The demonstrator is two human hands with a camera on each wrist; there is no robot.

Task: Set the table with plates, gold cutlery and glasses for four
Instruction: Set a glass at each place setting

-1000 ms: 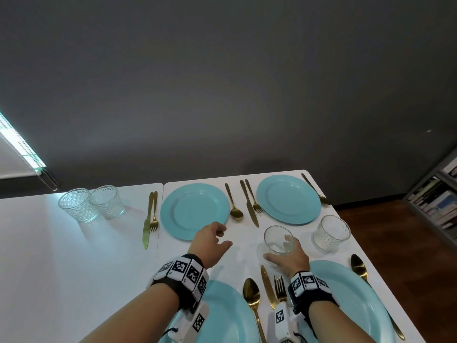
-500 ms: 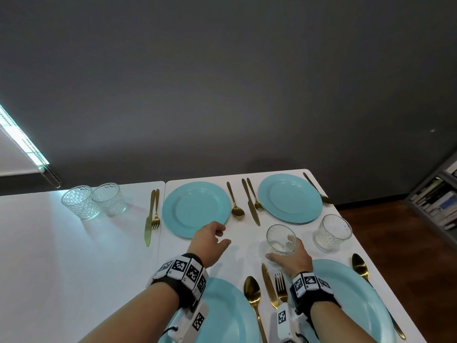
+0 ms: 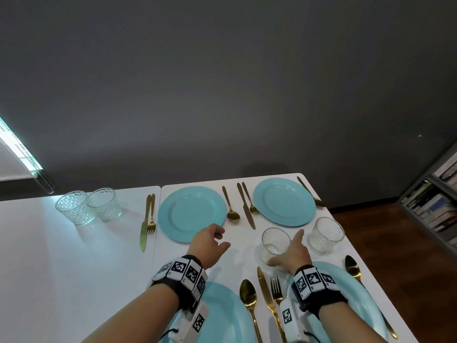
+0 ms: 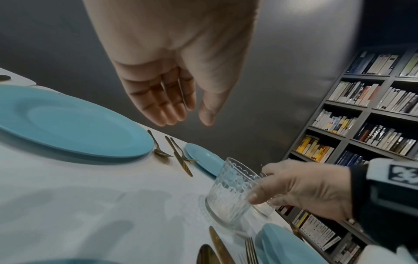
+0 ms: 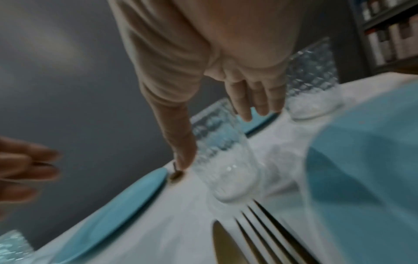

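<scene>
Plates: four teal ones on the white table (image 3: 74,280), two far (image 3: 191,212) (image 3: 284,201) and two near (image 3: 230,315) (image 3: 356,293), each flanked by gold cutlery, e.g. the knife (image 3: 265,295) and fork (image 3: 276,289) between the near pair.

Glasses: four in view. One (image 3: 274,243) stands upright above that knife and fork; a second (image 3: 326,234) stands just to its right, above the near right plate. Two more (image 3: 74,210) (image 3: 105,203) stand together at the far left, well apart from any plate.

Hands: right hand (image 3: 294,254) spread, thumb and fingers straight on either side of the first glass; whether they touch it cannot be told. Left hand (image 3: 209,243) hovers over the table, fingers loosely curled, holding nothing.

Progress, as judged: plates and cutlery done; two glasses left to distribute to the far settings.

Surface: two white tops butted together, seam beside the far left plate.

Room: dark grey wall, wooden floor, bookshelves (image 4: 361,125) at right, window blind at left.
</scene>
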